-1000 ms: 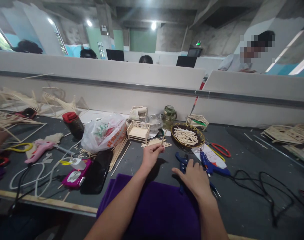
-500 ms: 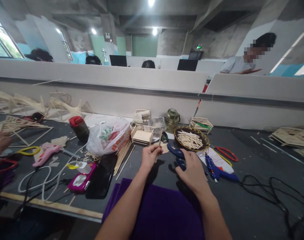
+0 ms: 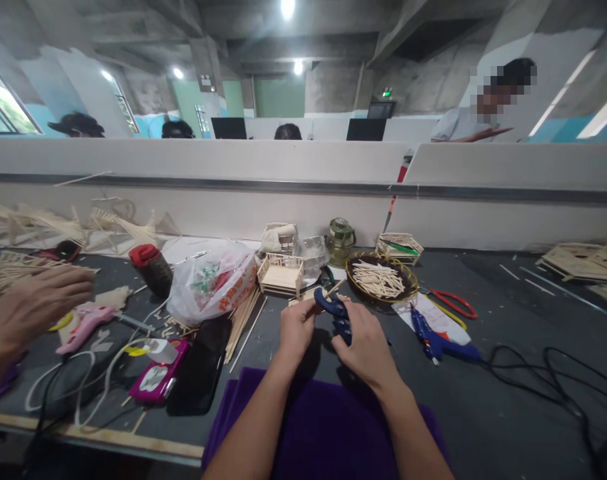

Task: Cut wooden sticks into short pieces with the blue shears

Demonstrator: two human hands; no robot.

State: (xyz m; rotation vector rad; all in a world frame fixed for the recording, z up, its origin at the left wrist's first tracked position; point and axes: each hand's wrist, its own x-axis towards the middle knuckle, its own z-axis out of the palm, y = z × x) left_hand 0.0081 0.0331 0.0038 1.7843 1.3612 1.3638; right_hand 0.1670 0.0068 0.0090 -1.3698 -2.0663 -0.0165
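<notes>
My left hand pinches a thin wooden stick, whose free end points up and right. Wrapped around a blue plier-like tool is my right hand. The tool's curved top is against the stick, close to my left fingertips; its exact contact point is hidden. Just beyond my hands, a small wooden railed model stands on the table. A woven basket of cut sticks is behind my right hand. Long sticks lie left of my left hand.
A co-worker's hand reaches in from the left, above a pink glue gun. A phone, magenta power socket and plastic bag lie left. Right are a blue glue gun, its cable and red-handled pliers.
My right hand has moved left, bringing the blue tool to the stick in my left hand. The stick has tilted rightward. The co-worker's hand has reached further in from the left.
</notes>
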